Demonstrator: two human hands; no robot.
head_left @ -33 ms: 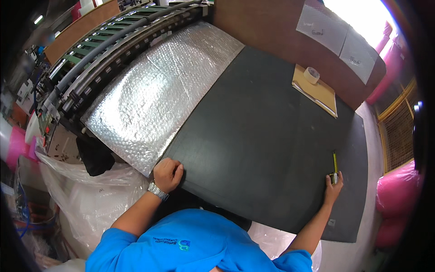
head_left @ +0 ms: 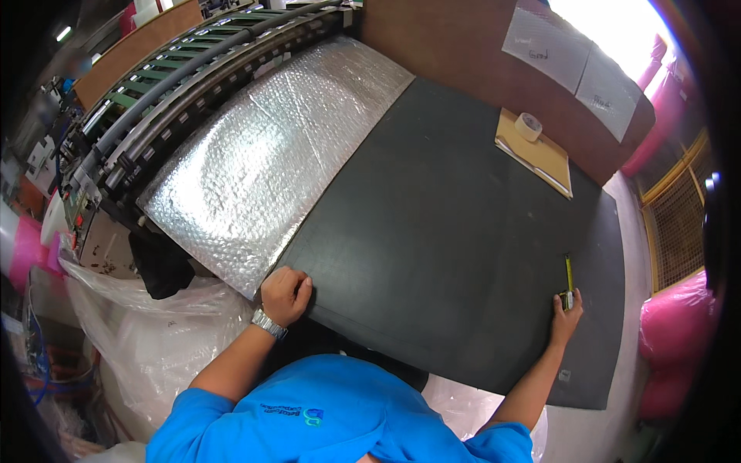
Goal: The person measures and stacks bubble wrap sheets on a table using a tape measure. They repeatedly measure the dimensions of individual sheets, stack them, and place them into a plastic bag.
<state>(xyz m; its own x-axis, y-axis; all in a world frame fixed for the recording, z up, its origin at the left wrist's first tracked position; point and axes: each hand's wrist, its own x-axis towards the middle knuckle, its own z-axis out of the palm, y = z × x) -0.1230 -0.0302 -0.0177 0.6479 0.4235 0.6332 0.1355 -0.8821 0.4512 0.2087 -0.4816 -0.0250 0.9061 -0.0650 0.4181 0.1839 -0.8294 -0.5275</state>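
My left hand (head_left: 286, 296) is closed in a fist and rests on the near edge of the dark table (head_left: 432, 224); nothing shows in it. Just beyond that fist lies the near corner of a silver bubble-foil sheet (head_left: 262, 147), which stretches from the roller machine onto the table. Over on the right, my right hand (head_left: 567, 318) grips a tape measure (head_left: 568, 299) low on the tabletop. A short length of its yellow blade sticks out, pointing away from me.
A roller machine (head_left: 177, 96) borders the table's far left. Brown folders (head_left: 552, 166) with a tape roll (head_left: 529, 126) on top lie by an upright brown board (head_left: 448, 46). Clear plastic (head_left: 170, 332) hangs at lower left. Pink wrapped bundles (head_left: 673, 324) stand right, near a yellow mesh frame (head_left: 679, 220).
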